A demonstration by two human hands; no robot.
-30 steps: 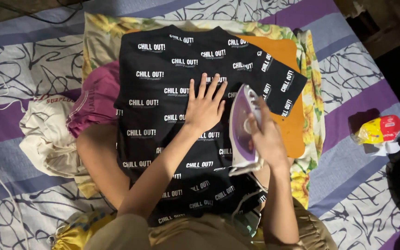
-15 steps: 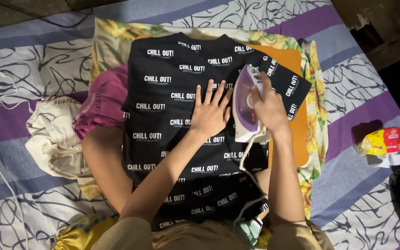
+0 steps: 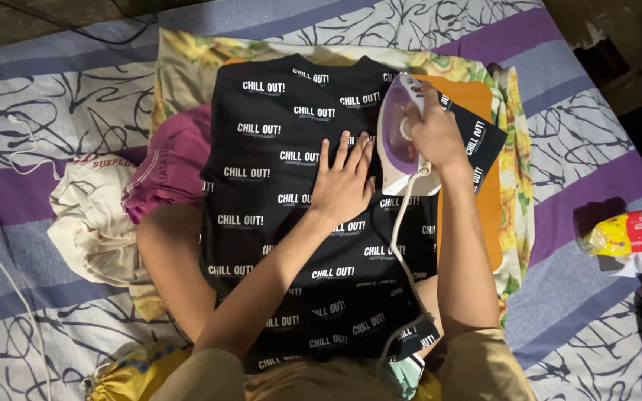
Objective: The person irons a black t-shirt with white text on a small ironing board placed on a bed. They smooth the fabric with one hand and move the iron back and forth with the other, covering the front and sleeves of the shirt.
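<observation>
We see from above a black T-shirt with rows of small white printed words (image 3: 291, 223), spread flat in the middle of the frame over an orange board (image 3: 477, 223). The board is covered partly by a yellow flowered cloth (image 3: 518, 141), which probably gives a soft base under the fabric.

The right hand (image 3: 432, 134) is closed around the handle of a white and purple electric iron (image 3: 403, 141), in the upper centre of the frame. The iron lies with its flat side down on the shirt, near the shoulder and the right sleeve, with the pointed end toward the top of the frame. Its white cord (image 3: 399, 252) goes down along the forearm to the bottom of the frame, so it stays out of the way of the sole.

The left hand (image 3: 345, 182) is open and holds nothing. It lies flat on the shirt, fingers together, just beside the iron on its left side. We judge that it presses the fabric so that it stays smooth and does not slide.

At the left of the shirt lies a folded magenta garment (image 3: 165, 167), and further left a cream cloth bag (image 3: 91, 223). All these rest on a bedsheet with purple, grey and white stripes and black curved lines (image 3: 53, 104). At the right edge, well apart from the board, lies a small yellow and red plastic packet (image 3: 624, 232).
</observation>
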